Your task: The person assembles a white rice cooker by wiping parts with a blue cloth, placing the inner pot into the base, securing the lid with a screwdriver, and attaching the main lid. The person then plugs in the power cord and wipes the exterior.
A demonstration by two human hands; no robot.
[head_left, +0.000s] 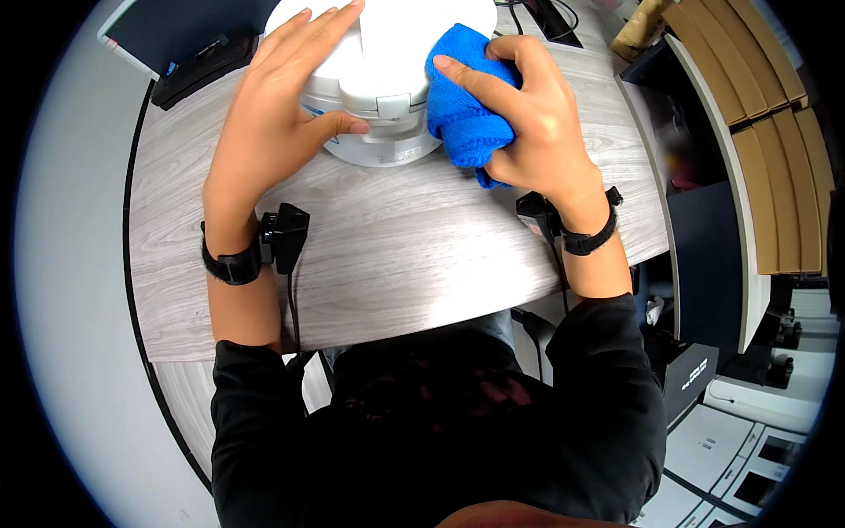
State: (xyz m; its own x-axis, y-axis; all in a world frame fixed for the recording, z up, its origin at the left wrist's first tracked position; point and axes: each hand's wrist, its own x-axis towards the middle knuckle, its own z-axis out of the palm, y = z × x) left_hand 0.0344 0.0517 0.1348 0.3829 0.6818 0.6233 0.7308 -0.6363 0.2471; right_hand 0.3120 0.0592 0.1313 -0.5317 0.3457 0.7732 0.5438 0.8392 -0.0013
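A white, rounded appliance (400,48) that looks like a rice cooker stands at the far side of the desk, its top cut off by the picture's edge. My left hand (271,119) rests against its left side and lid, fingers stretched out and thumb pointing toward the front latch area. In my right hand (547,128) is a bunched blue cloth (466,101), pressed against the appliance's right side. Thumb and fingers wrap round the cloth, and a loose fold hangs below them.
The wood-grain desk (396,255) curves along its near edge. A dark monitor (176,35) and a black box (198,75) stand at the far left. Right of the desk, a shelf unit (704,255) borders several cardboard boxes (775,194). Cables run from my wrist-worn devices.
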